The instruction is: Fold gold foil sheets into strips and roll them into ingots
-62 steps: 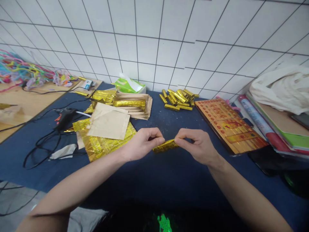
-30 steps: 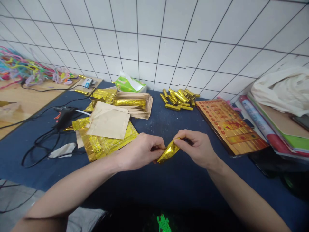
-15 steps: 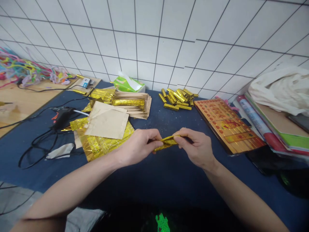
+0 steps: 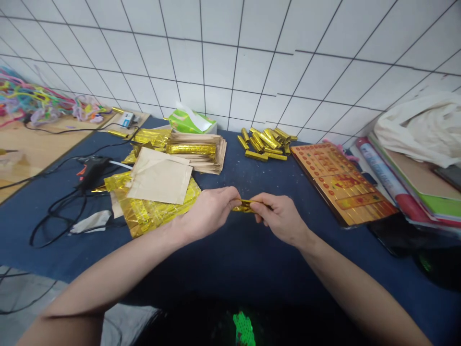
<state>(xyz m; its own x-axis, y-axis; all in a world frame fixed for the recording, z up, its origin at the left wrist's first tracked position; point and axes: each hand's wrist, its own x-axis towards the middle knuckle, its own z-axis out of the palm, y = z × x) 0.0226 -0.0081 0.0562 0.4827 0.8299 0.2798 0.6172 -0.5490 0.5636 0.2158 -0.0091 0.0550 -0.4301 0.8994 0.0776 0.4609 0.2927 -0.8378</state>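
Between my two hands, over the dark blue table cover point(image 4: 230, 259), is a narrow piece of gold foil paper point(image 4: 244, 206), rolled or folded. My left hand point(image 4: 212, 211) pinches its left end, and my right hand point(image 4: 279, 216) pinches the right end; the fingers hide both ends. Beyond my hands lies a pile of short gold foil tubes point(image 4: 266, 142). Left of my left hand, yellow-gold foil sheets point(image 4: 144, 218) lie partly under tan paper sheets point(image 4: 160, 178). Behind these, a stack of brown paper point(image 4: 220, 156) carries a gold foil strip point(image 4: 190, 149).
A black glue gun point(image 4: 94, 170) with a coiled cable sits at left, near a white scrap point(image 4: 91, 222). A green tissue pack point(image 4: 190, 121) stands by the tiled wall. On the right lie an orange-gold printed packet point(image 4: 342, 182), books and a white cloth bag point(image 4: 421, 127).
My right hand has shifted left, nearer my left hand. The gold foil paper now looks narrower and lies more level, with less of it showing between the fingers.
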